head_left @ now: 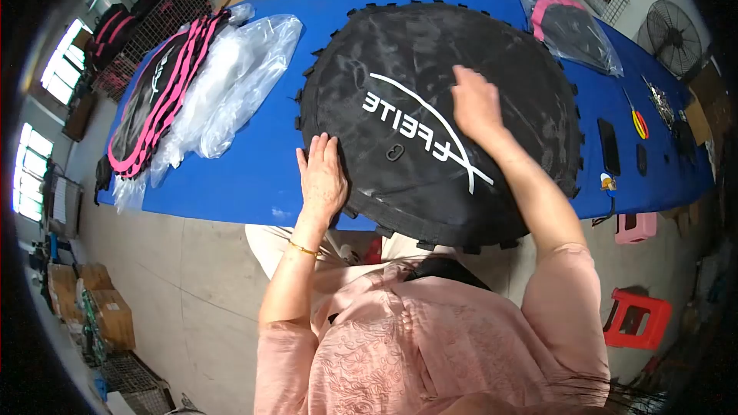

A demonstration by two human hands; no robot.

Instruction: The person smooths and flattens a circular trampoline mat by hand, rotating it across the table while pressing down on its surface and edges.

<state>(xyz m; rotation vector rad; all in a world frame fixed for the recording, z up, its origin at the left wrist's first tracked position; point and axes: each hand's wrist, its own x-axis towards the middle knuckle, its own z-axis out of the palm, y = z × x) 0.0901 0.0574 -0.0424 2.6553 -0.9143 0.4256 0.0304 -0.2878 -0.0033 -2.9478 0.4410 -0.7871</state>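
Note:
A large round black trampoline mat point(354, 54) with tabs along its edge lies spread on a blue table point(254, 192). White lettering and a curved white line mark it, upside down from where I sit, with a small dark loop point(395, 153) beside the lettering. My left hand point(323, 177) rests flat on the mat's left edge, fingers stretched out. Over the right half of the mat is my right hand point(477, 107), slightly blurred, its fingers loosely bent with one pointing away from me. Nothing shows in either hand.
Black-and-pink folded covers point(165, 84) and clear plastic bags point(246, 77) lie on the left. At the right are a bagged pink-and-black piece point(573, 31), a phone point(608, 146) and yellow-and-orange-handled snips point(640, 124). A red stool point(638, 319) stands on the floor.

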